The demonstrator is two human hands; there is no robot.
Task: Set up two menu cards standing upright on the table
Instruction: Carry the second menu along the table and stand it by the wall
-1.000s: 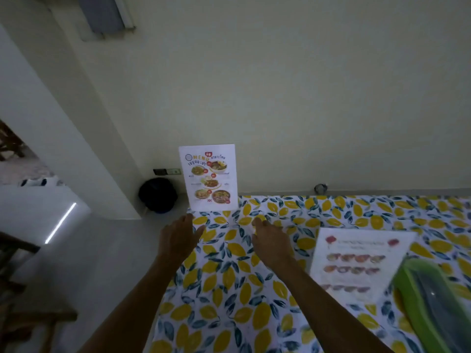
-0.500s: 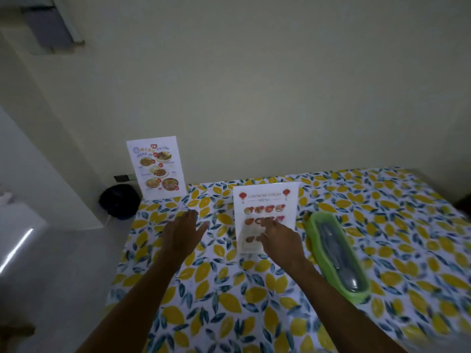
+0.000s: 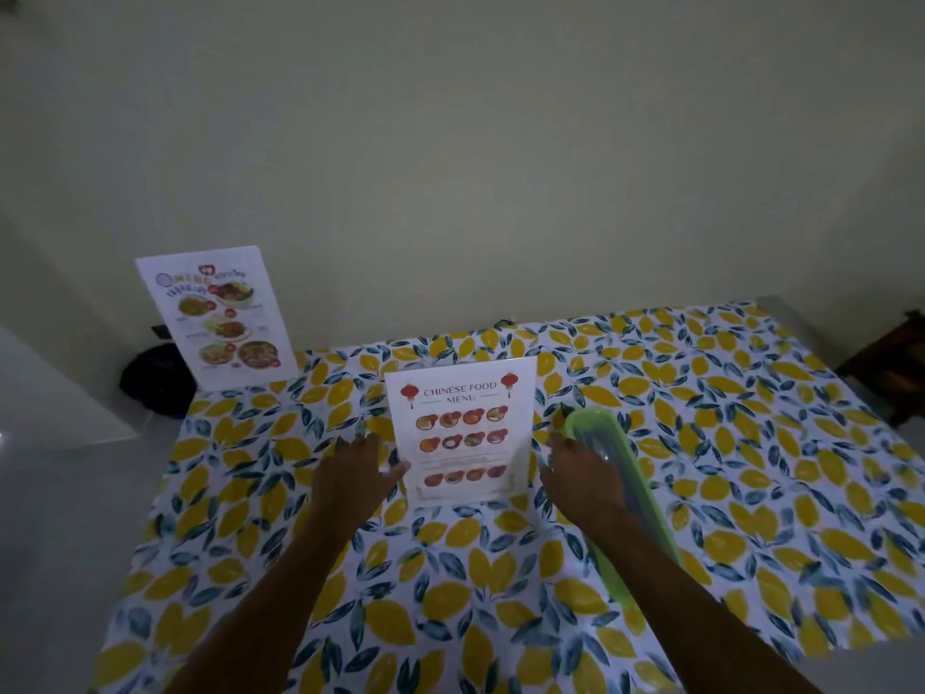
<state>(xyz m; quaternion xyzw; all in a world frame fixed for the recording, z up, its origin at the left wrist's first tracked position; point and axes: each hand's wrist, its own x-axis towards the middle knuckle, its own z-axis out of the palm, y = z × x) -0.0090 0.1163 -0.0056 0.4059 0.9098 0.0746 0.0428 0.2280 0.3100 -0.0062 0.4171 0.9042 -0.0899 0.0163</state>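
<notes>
Hands are sitting at the middle of the frame, one on each side of the white card printed "CHINESE FOOD MENU" with rows of small dish photos (image 3: 463,433), which I am seeing at centre frame on the table covered with a white cloth patterned in yellow lemons and dark blue leaves (image 3: 751,468). Whether this card is lying flat or leaning up I am not able to tell. My left hand (image 3: 353,480) is showing its back, fingers loosely spread, thumb tip touching the card's left edge without any real pinch on it. My right hand (image 3: 583,480) is hovering just beside the card's right edge, fingers loosely spread and gripping nothing, and it is overlapping the long lime-green plastic tray (image 3: 608,443) that is running from centre right down toward the lower right of the frame; what is lying in that tray is too blurred to name. In the upper left of the frame, the second white menu card with larger food photos and coloured lettering (image 3: 220,315) is standing upright at the table's far left corner, against the pale wall (image 3: 450,167).
</notes>
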